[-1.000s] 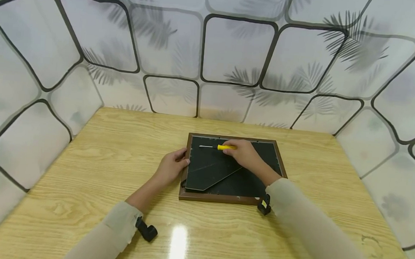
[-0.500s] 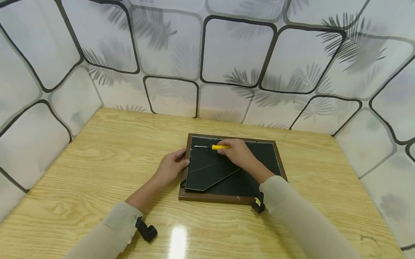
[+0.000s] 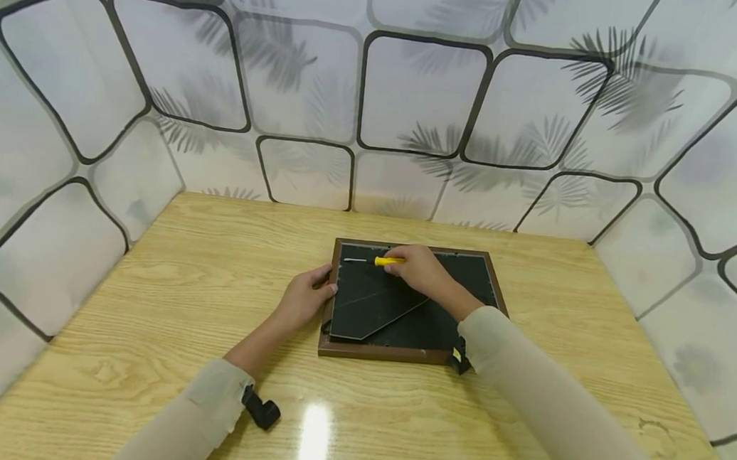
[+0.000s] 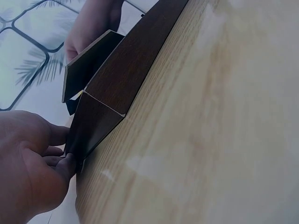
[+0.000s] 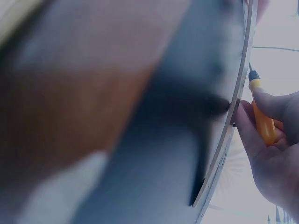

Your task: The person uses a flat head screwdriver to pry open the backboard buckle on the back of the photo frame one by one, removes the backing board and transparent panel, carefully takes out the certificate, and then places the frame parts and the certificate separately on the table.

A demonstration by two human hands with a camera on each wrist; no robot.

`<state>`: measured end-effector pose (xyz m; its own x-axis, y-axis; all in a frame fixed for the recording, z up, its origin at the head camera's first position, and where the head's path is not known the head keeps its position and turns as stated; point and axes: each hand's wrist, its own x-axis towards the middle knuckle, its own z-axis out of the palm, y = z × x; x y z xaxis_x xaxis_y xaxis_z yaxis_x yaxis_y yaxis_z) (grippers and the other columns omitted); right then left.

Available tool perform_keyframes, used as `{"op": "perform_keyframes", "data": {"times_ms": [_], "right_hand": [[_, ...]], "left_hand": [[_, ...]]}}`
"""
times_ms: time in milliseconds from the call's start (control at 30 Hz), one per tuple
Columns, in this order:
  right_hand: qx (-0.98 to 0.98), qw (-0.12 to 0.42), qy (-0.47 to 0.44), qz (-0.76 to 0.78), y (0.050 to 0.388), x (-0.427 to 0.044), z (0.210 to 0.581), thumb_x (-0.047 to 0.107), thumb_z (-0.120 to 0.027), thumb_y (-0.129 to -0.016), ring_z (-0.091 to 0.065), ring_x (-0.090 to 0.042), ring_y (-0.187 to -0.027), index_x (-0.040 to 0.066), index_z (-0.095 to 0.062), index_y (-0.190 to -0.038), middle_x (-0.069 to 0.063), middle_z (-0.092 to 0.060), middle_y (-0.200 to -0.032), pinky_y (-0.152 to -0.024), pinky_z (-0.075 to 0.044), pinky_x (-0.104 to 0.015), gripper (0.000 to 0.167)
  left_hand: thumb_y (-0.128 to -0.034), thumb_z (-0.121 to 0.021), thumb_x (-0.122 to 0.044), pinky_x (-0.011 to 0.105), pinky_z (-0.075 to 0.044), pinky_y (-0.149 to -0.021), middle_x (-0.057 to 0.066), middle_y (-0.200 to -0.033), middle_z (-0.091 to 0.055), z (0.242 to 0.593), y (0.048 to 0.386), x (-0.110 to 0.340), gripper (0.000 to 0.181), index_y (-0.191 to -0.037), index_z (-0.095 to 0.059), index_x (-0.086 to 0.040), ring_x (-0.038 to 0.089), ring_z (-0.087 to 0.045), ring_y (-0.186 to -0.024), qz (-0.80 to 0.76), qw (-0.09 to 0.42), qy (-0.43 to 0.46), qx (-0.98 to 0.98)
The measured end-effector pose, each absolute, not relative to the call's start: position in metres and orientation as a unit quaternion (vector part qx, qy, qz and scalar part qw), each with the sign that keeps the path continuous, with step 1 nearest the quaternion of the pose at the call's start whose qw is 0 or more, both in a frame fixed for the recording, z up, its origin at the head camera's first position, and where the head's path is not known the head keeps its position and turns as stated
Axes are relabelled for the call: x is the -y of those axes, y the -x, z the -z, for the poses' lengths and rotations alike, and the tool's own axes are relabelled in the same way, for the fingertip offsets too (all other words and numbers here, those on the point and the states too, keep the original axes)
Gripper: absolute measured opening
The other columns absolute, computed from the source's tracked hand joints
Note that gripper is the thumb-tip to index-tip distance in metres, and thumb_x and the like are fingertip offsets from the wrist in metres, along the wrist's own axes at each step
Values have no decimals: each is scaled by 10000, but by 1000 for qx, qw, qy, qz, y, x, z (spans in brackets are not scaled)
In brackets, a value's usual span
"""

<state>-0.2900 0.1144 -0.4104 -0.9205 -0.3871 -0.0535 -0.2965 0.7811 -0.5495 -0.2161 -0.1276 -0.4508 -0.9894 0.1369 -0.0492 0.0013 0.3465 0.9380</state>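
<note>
A brown frame [image 3: 392, 353] lies back side up on the table, its black backing [image 3: 451, 332] showing with a black angled stand flap [image 3: 363, 308] on it. My left hand [image 3: 301, 299] grips the frame's left edge; in the left wrist view the thumb and fingers of that hand [image 4: 35, 163] pinch the brown edge [image 4: 96, 121]. My right hand [image 3: 422, 269] holds a screwdriver by its yellow handle [image 3: 387, 261] above the backing, the shaft pointing left toward the frame's left side. The right wrist view shows the orange-yellow handle [image 5: 264, 122] in the right hand [image 5: 278, 154].
The light wooden table [image 3: 213, 248] extends around the frame. A patterned wall covering [image 3: 417, 91] stands behind the table and along both sides. Black wrist cameras are strapped at the left sleeve [image 3: 260, 408] and the right sleeve [image 3: 460, 357].
My right hand has moved slightly left with the screwdriver, bringing its tip nearer the frame's left edge. The left hand keeps its grip, and the frame looks unmoved.
</note>
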Motion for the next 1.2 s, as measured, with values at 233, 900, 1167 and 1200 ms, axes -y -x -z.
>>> {"op": "perform_keyframes", "data": {"times_ms": [233,900,1167,1200], "right_hand": [[-940,88,186,271,291,-114,409,217,-684,-973,-625,-195,-874,111,-722,-1237,-87,-712,-1173,-754,-537,-327,287],[-944,78,179,266,290,-108,411,225,-695,-966,-625,-193,-870,124,-734,-1222,-81,-717,-1175,-766,-544,-338,277],[-946,74,179,259,291,-107,411,225,-696,-966,-624,-197,-901,123,-726,-1246,-81,-714,-1208,-789,-542,-336,300],[-946,75,179,259,291,-107,411,226,-696,-966,-627,-197,-904,124,-724,-1252,-81,-713,-1212,-788,-544,-335,306]], "left_hand": [[-1028,-566,-97,430,-379,-1172,184,-1577,-402,450,216,127,556,-1534,-371,24,302,-387,-1464,-576,60,-42,-814],[-1028,-570,-92,452,-375,-1175,192,-1578,-395,451,216,127,559,-1536,-365,25,323,-384,-1464,-576,63,-41,-814],[-1035,-561,-102,453,-389,-1166,182,-1585,-391,451,215,128,563,-1547,-353,8,322,-389,-1463,-575,72,-39,-814],[-1034,-564,-106,450,-390,-1167,178,-1584,-394,451,216,128,564,-1547,-356,3,317,-390,-1462,-574,72,-37,-815]]}}
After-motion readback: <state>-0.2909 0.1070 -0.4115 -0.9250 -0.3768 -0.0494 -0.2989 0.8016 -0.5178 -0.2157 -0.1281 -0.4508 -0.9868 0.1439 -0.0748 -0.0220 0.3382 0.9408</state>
